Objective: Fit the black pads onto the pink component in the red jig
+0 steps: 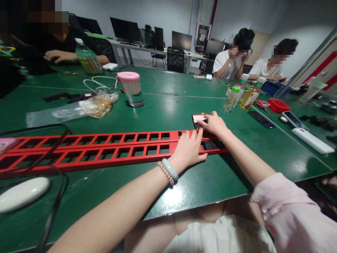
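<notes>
My left hand lies flat, fingers together, on the right end of a long red slotted rack that stretches across the green table. A bead bracelet and a pale bangle circle that wrist. My right hand reaches just past the rack's right end and grips a small phone with a lit pinkish screen. A dark flat part sits in the rack's last slot beside my left fingers.
A pink-lidded glass jar, a crumpled plastic bag and a white cable lie beyond the rack. Bottles, phones, a red tray and a white power bank sit right. Three people sit at the far side.
</notes>
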Demonstrator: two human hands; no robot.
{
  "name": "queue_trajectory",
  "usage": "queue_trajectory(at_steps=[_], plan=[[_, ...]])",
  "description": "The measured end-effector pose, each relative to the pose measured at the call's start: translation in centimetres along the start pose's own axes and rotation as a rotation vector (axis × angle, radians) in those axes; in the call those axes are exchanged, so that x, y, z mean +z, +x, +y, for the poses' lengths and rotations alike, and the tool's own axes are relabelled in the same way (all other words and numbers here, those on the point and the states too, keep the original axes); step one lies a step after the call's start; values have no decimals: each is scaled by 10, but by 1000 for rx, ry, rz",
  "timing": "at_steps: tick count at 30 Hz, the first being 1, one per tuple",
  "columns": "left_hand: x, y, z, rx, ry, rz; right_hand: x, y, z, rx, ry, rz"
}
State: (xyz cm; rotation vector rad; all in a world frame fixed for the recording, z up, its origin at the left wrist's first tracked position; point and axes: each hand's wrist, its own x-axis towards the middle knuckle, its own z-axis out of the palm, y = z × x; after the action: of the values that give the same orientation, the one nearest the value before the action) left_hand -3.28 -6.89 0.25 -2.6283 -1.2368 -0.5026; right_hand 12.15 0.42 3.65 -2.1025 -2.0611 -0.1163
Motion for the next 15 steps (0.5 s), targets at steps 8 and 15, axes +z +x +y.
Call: queue_trajectory(at_steps=[8,15], plan=[[1,0,0,2,-6,8,-17,-73,13,26,-47,-108],[3,2,2,-8,-9,-8,-1,-83,-4,74,-27,-200]])
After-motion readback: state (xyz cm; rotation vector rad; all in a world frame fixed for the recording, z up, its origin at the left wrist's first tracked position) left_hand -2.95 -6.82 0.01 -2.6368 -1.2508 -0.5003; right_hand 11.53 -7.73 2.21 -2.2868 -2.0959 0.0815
